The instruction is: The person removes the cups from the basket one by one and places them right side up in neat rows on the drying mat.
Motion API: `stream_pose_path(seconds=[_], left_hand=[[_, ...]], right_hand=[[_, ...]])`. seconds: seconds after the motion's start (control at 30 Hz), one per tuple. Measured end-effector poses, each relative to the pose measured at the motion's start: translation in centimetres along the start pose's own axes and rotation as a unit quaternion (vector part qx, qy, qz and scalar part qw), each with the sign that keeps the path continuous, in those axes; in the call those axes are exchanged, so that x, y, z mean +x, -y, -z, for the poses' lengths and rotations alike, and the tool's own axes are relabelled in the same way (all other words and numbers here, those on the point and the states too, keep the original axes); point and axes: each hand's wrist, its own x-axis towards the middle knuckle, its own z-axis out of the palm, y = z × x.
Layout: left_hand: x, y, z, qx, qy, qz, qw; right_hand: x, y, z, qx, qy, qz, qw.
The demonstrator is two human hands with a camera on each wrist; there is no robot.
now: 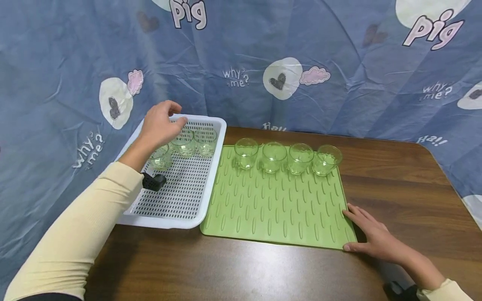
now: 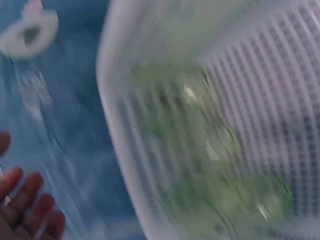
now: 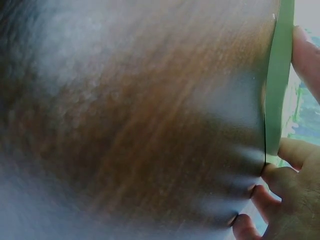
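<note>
My left hand (image 1: 160,123) is raised over the back of the white basket (image 1: 184,190), fingers loosely bent and nothing held. Beneath and beside it, several clear green-tinted glasses, among them one glass (image 1: 206,146), stand in the basket's back part. The left wrist view is blurred, with the fingertips outside the basket's wall and the glasses (image 2: 200,145) inside. My right hand (image 1: 370,236) touches the right edge of the green ridged mat (image 1: 278,209), thumb at the front corner and fingers spread. More glasses (image 1: 274,158) stand in a row along the mat's back edge.
Near my left wrist, a black wrist camera (image 1: 153,182) overlaps the basket. The mat lies right beside the basket on a brown wooden table (image 1: 241,267). A blue printed cloth (image 1: 241,54) hangs behind the table.
</note>
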Motion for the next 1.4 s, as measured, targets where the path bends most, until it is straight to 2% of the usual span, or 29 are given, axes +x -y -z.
stream_pose_path(seconds=[0.1,0.23,0.4,0.5,0.6,0.67,0.83,0.97,1.07,1.1,1.2,1.3,1.4], left_hand=[[0.2,3.0,0.4,-0.003,0.011,0.015,0.9998],[0.1,6.2,0.3,-0.025,0.028,0.054,0.9978],[-0.4,8.7,-0.9,-0.03,0.049,0.093,0.994],[-0.6,9.8,-1.9,-0.008,0.081,0.114,0.9901],[-0.7,10.4,-2.7,0.023,0.105,0.136,0.9848],[-0.9,10.5,-3.1,0.034,0.109,0.149,0.9822],[-1.3,9.7,-3.3,0.046,0.116,0.173,0.9771],[-1.9,8.9,-2.6,0.1,0.177,0.195,0.9594],[-2.3,8.9,-2.1,0.116,0.224,0.203,0.9464],[-2.4,9.0,-1.9,0.11,0.231,0.201,0.9458],[-2.4,9.7,-1.9,0.081,0.232,0.189,0.9507],[-2.5,10.6,-2.0,0.036,0.231,0.172,0.9569],[-2.4,11.3,-2.2,-0.018,0.237,0.161,0.9579]], right_hand=[[0.1,-0.1,-0.1,-0.006,-0.006,0.008,1.0],[0.1,-0.2,-0.1,-0.011,-0.013,0.017,1.0],[0.1,-0.2,0.1,-0.008,-0.003,0.006,1.0],[0.0,-0.2,0.2,-0.008,0.004,-0.003,1.0],[0.1,-0.2,0.2,-0.008,0.005,-0.002,1.0],[0.1,-0.2,0.1,-0.009,-0.001,0.004,1.0],[-0.4,-0.3,-0.6,-0.017,-0.025,0.023,0.999],[-0.5,-0.3,-0.9,-0.012,-0.03,0.021,0.999],[-0.3,-0.2,-0.8,0.0,-0.026,0.015,1.0],[-0.2,-0.2,-0.8,0.002,-0.025,0.015,1.0],[-0.1,-0.2,-0.7,0.003,-0.022,0.014,1.0],[-0.1,-0.2,-0.6,-0.002,-0.02,0.015,1.0],[-0.1,-0.1,-0.3,0.002,-0.018,0.008,1.0]])
